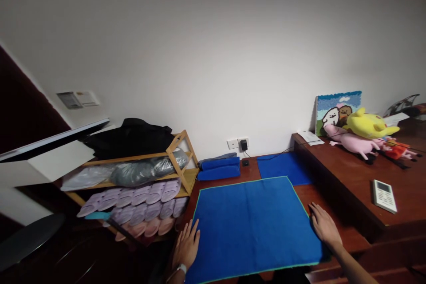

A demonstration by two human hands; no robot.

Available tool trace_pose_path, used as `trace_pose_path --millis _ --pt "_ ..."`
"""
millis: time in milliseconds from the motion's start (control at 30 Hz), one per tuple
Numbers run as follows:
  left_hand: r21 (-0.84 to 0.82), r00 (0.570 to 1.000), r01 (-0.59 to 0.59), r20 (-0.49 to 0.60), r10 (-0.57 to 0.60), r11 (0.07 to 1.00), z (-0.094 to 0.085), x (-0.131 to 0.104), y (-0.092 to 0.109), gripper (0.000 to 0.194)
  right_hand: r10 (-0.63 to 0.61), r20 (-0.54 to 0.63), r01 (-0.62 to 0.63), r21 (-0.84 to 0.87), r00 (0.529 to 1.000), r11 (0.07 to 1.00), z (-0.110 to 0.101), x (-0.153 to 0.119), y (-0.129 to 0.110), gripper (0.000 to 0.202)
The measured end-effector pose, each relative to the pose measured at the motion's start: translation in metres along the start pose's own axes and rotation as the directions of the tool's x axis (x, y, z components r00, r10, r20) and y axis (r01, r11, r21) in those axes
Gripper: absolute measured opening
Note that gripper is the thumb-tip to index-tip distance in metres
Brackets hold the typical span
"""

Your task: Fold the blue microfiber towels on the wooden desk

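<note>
A blue cloth (249, 226) with a light green edge lies spread flat on the dark red-brown wooden surface (346, 239). My left hand (187, 245) rests at its left edge, palm down, fingers extended. On the opposite side, my right hand (324, 224) lies flat by the right edge, fingers stretched out. Neither hand grips anything. Behind the cloth, a folded blue cloth bundle (219, 169) sits against the wall, and another flat blue cloth (282, 167) is partly covered by the spread one.
Left stands a wooden rack (181, 155) with several lilac slippers (140, 195) and a black bag (133, 137) on top. On the raised ledge at right are plush toys (369, 126), a picture (337, 111) and a white remote (384, 195). A plugged-in adapter (244, 144) trails a cable.
</note>
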State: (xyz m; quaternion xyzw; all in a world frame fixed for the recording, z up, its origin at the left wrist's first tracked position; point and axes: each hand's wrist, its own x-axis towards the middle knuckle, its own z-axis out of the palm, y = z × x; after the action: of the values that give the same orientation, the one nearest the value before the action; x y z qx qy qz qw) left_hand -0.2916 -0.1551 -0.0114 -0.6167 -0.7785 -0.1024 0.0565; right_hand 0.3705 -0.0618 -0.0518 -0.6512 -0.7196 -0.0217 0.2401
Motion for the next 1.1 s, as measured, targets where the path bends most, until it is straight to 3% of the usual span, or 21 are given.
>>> trace_pose_path --millis 500,900,1100 --pt "0.091 0.993 0.009 0.113 -0.019 0.996 -0.01 -0.001 0.007 0.064 0.001 -0.006 -0.001 0.012 1.0 1.0 0.0 -0.001 0.001 0.06" --pt "-0.026 0.999 0.028 0.018 -0.027 0.999 -0.007 -0.003 0.006 0.061 0.004 0.017 -0.004 0.002 1.0 1.0 0.002 -0.001 0.004 0.064" --pt "-0.006 0.999 0.027 0.024 -0.026 1.0 -0.008 -0.002 0.008 0.062 -0.002 0.011 0.002 0.001 1.0 1.0 0.0 -0.001 0.002 0.063"
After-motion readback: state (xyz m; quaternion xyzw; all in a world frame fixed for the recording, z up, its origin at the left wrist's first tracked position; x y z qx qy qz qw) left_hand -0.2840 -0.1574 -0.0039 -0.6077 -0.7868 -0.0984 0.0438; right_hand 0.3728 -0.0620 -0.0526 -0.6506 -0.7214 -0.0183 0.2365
